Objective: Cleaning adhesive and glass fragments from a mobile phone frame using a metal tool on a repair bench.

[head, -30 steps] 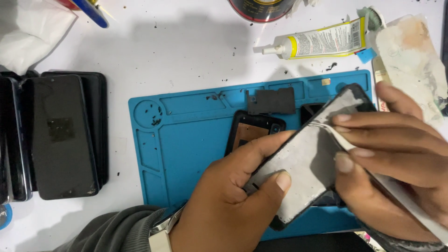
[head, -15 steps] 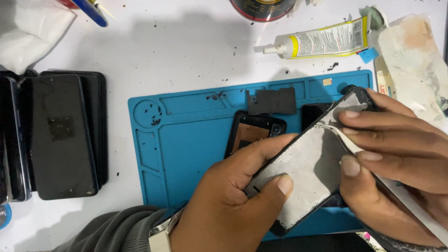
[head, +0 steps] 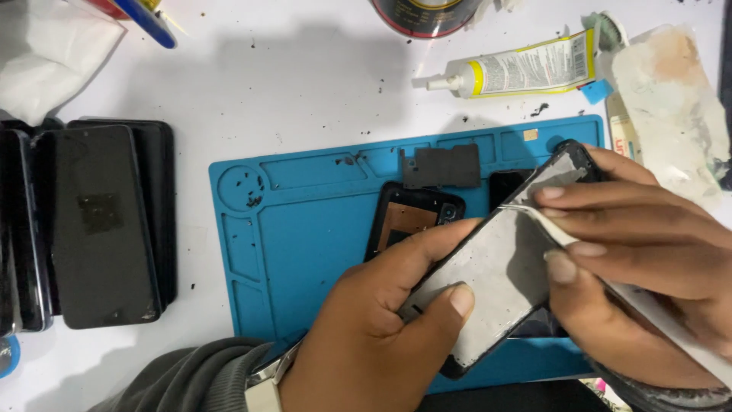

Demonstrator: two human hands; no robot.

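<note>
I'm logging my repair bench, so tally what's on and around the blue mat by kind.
Phone panel held in both hands: 1
Phone frame on mat: 1
Dark shield plate: 1
Glue tube: 1
Blue repair mat: 1
Stacked dark phones, left: at least 2, the exact count is hidden
Total: at least 7

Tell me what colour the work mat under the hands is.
The work mat is bright blue, with moulded compartments; the head view shows it clearly.
</note>
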